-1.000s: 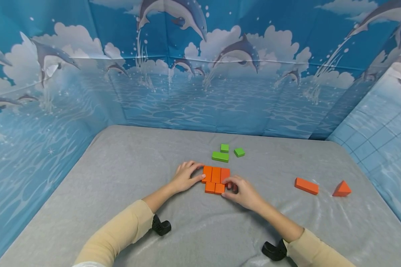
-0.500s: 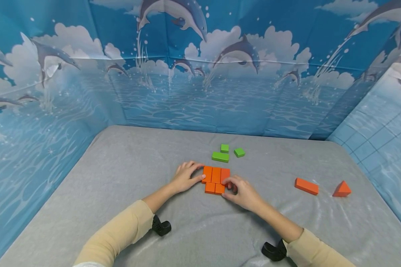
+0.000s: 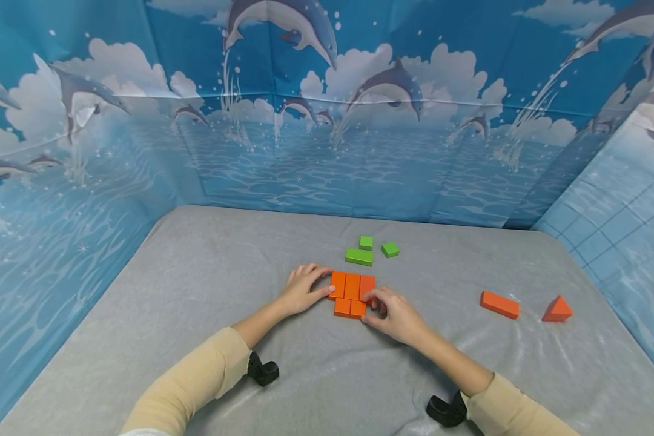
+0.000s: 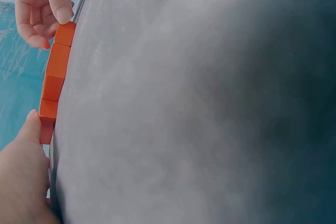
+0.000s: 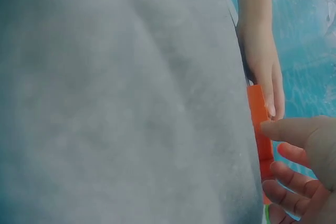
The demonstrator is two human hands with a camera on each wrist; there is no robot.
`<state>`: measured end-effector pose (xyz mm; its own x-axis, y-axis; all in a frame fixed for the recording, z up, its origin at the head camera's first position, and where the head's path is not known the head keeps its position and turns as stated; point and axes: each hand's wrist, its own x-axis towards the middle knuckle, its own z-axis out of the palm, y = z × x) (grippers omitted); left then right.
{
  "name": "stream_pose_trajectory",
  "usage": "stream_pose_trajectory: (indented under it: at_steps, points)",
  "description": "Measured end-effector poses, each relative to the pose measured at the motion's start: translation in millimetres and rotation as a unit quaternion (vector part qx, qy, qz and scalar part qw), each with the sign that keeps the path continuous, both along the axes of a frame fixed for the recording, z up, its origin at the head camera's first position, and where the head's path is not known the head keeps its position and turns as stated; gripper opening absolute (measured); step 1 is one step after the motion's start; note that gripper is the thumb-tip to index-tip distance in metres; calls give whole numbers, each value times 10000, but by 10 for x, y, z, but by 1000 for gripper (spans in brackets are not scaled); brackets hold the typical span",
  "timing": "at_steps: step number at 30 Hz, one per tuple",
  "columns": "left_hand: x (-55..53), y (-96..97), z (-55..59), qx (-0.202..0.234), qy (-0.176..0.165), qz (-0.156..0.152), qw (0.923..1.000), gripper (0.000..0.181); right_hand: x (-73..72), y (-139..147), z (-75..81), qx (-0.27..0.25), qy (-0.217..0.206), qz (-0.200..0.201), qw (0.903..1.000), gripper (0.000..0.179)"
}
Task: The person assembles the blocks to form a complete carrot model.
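Several orange blocks (image 3: 352, 284) lie flat and close together on the grey cloth, three in a back row and two smaller ones in front. At the left side of the back row, my left hand (image 3: 301, 289) rests with its thumb and fingers stretched along the left block (image 3: 338, 282). My right hand (image 3: 396, 315) pinches the small front right block (image 3: 358, 309) at its right end, thumb at the near corner and index finger on the far side, its other fingers curled. In the left wrist view, the right thumb (image 4: 63, 14) touches the end of the orange row.
Just behind the orange group lie a long green block (image 3: 359, 257) and two small green blocks, one upright (image 3: 366, 243) and one turned (image 3: 390, 249). To the right are an orange bar (image 3: 499, 304) and an orange triangular block (image 3: 558, 309). A dolphin-print curtain (image 3: 327, 163) surrounds the table.
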<state>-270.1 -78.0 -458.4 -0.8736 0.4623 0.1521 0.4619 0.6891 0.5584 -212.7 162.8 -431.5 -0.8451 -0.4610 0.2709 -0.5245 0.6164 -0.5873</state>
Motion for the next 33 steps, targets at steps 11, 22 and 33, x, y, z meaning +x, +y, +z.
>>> stream_pose_trajectory:
  at_steps: [11,22,33]
  points:
    - [-6,-5,-20,106,36,-42,9999,47,-79,598,255,-576,178,-560,9966,29]
    - [-10,-3,-6,93,96,-42,9999,47,-20,1699,320,52,-234,-1823,9830,38]
    - [-6,2,-2,39,57,-36,10000,47,127,2265,153,461,-621,-2091,9748,41]
